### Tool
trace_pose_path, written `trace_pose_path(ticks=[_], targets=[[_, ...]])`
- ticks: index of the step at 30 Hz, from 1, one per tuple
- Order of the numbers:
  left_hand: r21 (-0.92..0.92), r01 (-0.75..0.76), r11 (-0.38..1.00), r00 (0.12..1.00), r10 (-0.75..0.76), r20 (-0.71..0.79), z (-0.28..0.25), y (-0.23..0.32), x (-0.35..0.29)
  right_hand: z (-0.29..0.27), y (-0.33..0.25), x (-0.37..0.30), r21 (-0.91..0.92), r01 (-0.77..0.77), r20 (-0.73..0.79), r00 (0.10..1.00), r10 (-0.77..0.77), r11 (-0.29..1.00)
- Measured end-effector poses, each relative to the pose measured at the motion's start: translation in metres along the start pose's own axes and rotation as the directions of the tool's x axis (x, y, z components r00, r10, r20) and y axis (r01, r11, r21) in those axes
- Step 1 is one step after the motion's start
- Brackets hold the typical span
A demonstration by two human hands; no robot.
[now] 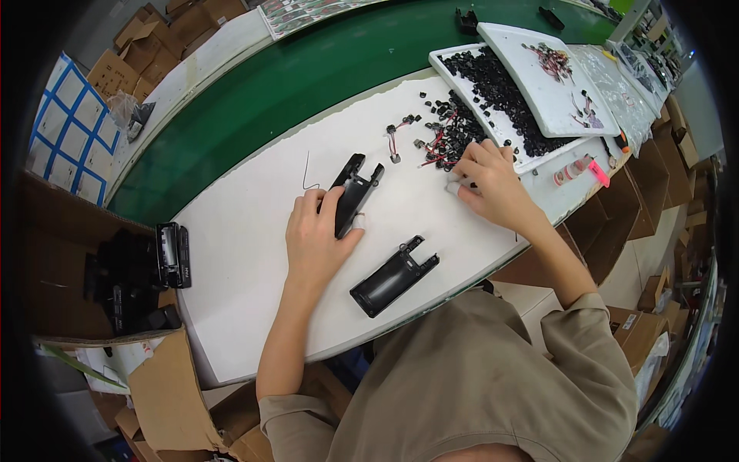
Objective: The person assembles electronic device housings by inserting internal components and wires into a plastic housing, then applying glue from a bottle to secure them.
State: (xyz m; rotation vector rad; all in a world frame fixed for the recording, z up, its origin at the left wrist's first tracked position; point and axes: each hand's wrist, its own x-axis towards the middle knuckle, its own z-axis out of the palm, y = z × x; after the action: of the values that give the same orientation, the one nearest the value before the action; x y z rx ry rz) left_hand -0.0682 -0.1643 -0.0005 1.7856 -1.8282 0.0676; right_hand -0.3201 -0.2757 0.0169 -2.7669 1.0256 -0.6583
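Note:
My left hand (315,231) is closed round a black plastic housing (356,192) with two prongs at its far end, tilted on the white work surface. A white cover shows on the thumb tip. At the near edge of a heap of small black parts (462,131) is my right hand (493,185), its fingers bent together, also with white on a fingertip. What they pinch, if anything, is hidden. A second black housing (394,277) of similar shape lies in front of me. Small parts on red and black wires (394,144) lie left of the heap.
Two white foam trays (539,123) overlap at the back right, with black parts and wired pieces. Near them are a small bottle (571,173) with a pink tag and an orange-handled tool (622,143). A cardboard box (165,377) with black housings stands left. A green belt (254,123) runs behind.

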Motion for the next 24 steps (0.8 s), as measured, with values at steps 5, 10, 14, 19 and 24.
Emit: trace_pose_path(ticks=[5,10,14,19,24], targets=[[0.022,0.002,1.0,1.0,-0.002,0.005,-0.001,-0.002,-0.002,-0.002,-0.009,-0.001,0.246,-0.145,0.164,0.981,0.106,0.958],[0.022,0.007,1.0,1.0,-0.007,0.002,0.0,-0.002,-0.001,0.006,-0.015,0.005,0.266,-0.237,0.269,0.949,0.165,0.934],[0.023,0.004,1.0,1.0,-0.004,-0.003,0.001,-0.002,0.0,0.005,-0.011,0.004,0.259,-0.25,0.2,0.959,0.201,0.933],[0.024,0.014,1.0,1.0,-0.014,0.007,0.0,-0.001,-0.001,-0.005,-0.007,0.005,0.306,-0.054,0.194,0.981,-0.007,0.951],[0.023,0.002,1.0,1.0,-0.002,0.008,0.0,-0.001,0.0,-0.008,-0.002,0.014,0.243,0.224,0.248,0.926,-0.284,0.944]])
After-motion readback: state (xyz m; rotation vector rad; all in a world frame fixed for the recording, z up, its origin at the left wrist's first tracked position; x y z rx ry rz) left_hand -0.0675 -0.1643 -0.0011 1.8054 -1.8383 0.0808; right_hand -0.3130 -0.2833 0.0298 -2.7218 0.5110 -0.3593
